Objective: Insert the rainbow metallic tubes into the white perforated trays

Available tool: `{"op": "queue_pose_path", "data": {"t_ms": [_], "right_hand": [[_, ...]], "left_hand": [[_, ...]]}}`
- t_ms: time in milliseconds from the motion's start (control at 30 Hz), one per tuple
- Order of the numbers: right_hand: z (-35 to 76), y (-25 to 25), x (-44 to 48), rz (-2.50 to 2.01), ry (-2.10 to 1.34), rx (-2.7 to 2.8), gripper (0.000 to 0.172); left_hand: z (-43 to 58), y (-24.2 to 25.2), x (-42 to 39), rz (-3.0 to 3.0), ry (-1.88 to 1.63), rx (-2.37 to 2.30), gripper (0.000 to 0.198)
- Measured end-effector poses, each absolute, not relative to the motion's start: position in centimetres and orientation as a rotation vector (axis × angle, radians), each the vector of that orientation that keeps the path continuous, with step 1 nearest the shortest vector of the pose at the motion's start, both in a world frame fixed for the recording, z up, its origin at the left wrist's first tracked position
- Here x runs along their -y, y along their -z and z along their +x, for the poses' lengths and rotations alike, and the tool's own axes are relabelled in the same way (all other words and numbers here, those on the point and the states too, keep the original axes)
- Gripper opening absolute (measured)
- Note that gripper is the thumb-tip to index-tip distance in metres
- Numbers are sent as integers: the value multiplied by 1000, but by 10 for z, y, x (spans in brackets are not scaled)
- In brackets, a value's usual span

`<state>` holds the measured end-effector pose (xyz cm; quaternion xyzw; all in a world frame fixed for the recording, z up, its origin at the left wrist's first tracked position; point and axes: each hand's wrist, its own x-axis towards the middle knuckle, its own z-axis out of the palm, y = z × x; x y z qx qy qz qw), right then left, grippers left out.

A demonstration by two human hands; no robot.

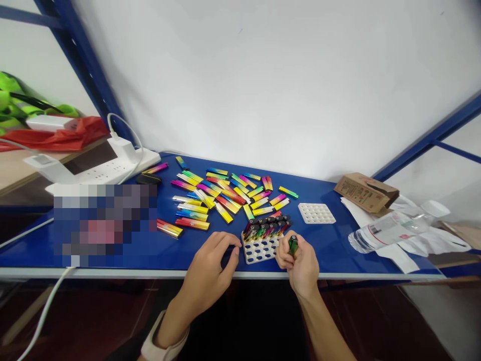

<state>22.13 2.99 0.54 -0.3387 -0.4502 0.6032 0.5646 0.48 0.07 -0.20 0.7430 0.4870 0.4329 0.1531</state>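
Note:
My right hand [298, 260] is closed around a lighter [293, 242] with a dark top and a greenish body, held at the right side of a white holed tray [259, 250]. Several dark-topped lighters [265, 226] stand upright in the tray's far rows, while its near rows show bare holes. By the tray's left edge is my left hand [214, 268], fingers curled and thumb apart from them, with nothing seen in it. Beyond both hands, many shiny, rainbow-coloured lighter cases [224, 213] lie scattered on the blue table [143, 258].
A second white holed tray [316, 213] lies to the right. Further right are a cardboard box [366, 192], a clear plastic bottle [394, 228] and white paper. At left sit a power strip [101, 173] with cables, a small black object [148, 179] and a blurred-out patch.

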Motion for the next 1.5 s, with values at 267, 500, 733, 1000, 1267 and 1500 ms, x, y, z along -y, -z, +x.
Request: {"op": "queue_pose_path", "data": {"t_ms": [267,500,733,1000,1267,1500], "right_hand": [[223,-21,-22,-884,-1271,1263,29],[231,-38,-20,-955,-812,1885,11],[220,-39,-26,-868,-591,1975,18],[207,-24,-27,-854,-557,1970,21],[198,-10,-26,-919,-350,1877,39],[198,-16,-21,-888,-31,1907,38]], "left_hand": [[5,1,0,2113,-1231,-1389,9],[4,1,0,2107,-1229,-1376,10],[4,0,1,2086,-1225,-1375,10],[8,8,-2,2103,-1498,-1545,14],[18,18,-8,2282,-1409,-1960,35],[15,9,-3,2088,-1717,-1816,20]]}}
